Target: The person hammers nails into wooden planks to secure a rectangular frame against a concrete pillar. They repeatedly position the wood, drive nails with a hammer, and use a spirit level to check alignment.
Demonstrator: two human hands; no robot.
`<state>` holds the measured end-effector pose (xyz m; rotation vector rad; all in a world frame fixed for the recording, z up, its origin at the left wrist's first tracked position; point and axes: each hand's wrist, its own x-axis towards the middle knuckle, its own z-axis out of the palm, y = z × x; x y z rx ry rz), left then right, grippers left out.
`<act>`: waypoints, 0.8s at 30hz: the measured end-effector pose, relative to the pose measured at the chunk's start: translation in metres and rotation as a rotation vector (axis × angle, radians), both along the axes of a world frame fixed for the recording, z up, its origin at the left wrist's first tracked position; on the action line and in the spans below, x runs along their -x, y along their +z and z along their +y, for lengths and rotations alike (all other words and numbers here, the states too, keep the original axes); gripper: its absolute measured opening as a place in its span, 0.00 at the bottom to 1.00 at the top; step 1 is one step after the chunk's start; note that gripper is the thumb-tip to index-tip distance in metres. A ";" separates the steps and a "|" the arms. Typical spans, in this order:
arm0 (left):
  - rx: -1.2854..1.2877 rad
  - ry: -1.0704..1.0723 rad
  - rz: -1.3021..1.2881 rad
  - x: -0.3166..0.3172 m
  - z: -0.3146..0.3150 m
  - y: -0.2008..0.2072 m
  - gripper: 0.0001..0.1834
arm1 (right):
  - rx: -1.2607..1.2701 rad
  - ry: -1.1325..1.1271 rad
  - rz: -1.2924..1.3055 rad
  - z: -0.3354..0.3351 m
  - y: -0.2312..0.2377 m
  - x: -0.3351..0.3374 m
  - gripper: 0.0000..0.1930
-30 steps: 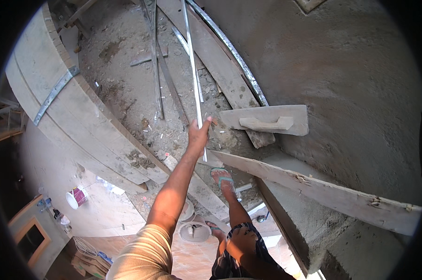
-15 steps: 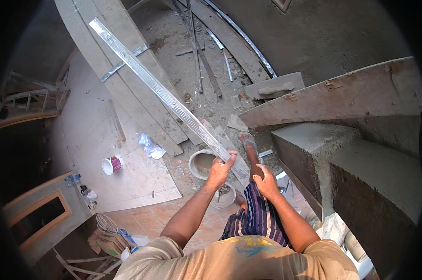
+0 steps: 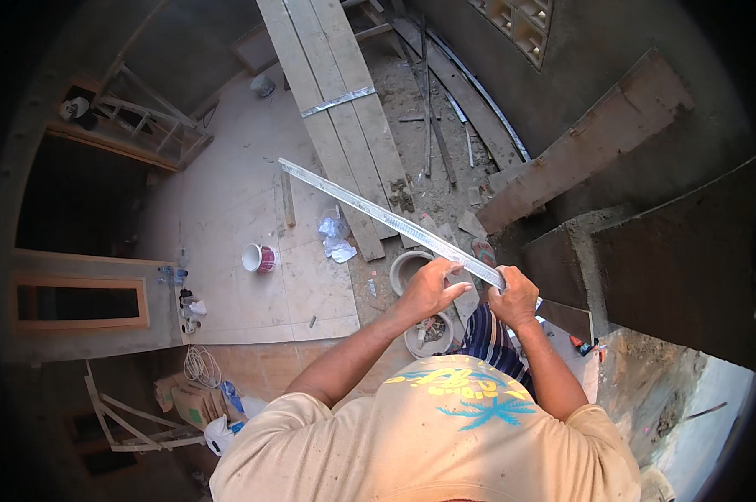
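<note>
A long, straight silvery metal profile strip (image 3: 386,219) with a row of ridges or slots slants from the far left down to my hands. My right hand (image 3: 516,297) is closed around its near end. Beside it, my left hand (image 3: 429,289) has its thumb and fingers apart, with the fingertips at the strip's lower edge; whether they touch it I cannot tell. Under my left hand are a pale bucket (image 3: 407,271) and a second tub (image 3: 428,336) with rubble inside.
Long boards (image 3: 332,75) lie ahead, crossed by a metal strip (image 3: 338,101). On the tiled floor are a white-and-maroon pail (image 3: 258,258) and crumpled plastic (image 3: 336,240). A plank (image 3: 587,142) leans at the right, near a rough cement structure (image 3: 679,259). Coiled cable (image 3: 201,368) lies lower left.
My right hand, apart from the strip before, now grips its near end. My left hand has loosened its grip and opened. The view has turned, and the strip lies at a flatter slant.
</note>
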<state>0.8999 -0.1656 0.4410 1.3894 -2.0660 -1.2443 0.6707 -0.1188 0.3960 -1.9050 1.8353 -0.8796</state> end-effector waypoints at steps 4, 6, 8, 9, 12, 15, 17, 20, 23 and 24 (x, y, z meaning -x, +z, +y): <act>0.597 -0.114 -0.315 -0.064 0.002 0.073 0.42 | -0.041 0.004 -0.029 0.053 0.017 0.023 0.12; 0.651 -0.218 -0.605 -0.092 -0.001 0.090 0.45 | -0.051 0.022 -0.061 0.079 0.021 0.033 0.12; 0.623 -0.338 -0.790 -0.124 0.001 0.081 0.44 | -0.084 0.038 -0.086 0.102 0.023 0.045 0.12; 0.576 -0.417 -0.834 -0.135 0.002 0.077 0.42 | -0.058 0.055 -0.080 0.112 0.022 0.053 0.12; 0.113 -0.474 -0.623 -0.136 0.011 0.077 0.30 | -0.084 0.084 -0.035 0.138 0.042 0.082 0.15; 0.160 -0.511 -0.509 -0.117 0.044 0.087 0.25 | -0.072 0.074 0.054 0.162 0.063 0.122 0.14; 0.159 -0.568 -0.502 -0.106 0.056 0.087 0.24 | -0.101 0.073 0.084 0.180 0.081 0.144 0.14; 0.128 -0.626 -0.539 -0.086 0.069 0.090 0.23 | -0.152 0.005 0.122 0.213 0.094 0.166 0.12; 0.147 -0.658 -0.510 -0.066 0.084 0.086 0.23 | -0.035 -0.105 0.222 0.248 0.091 0.173 0.11; 0.159 -0.664 -0.486 -0.061 0.091 0.082 0.23 | 0.038 -0.177 0.291 0.258 0.085 0.175 0.16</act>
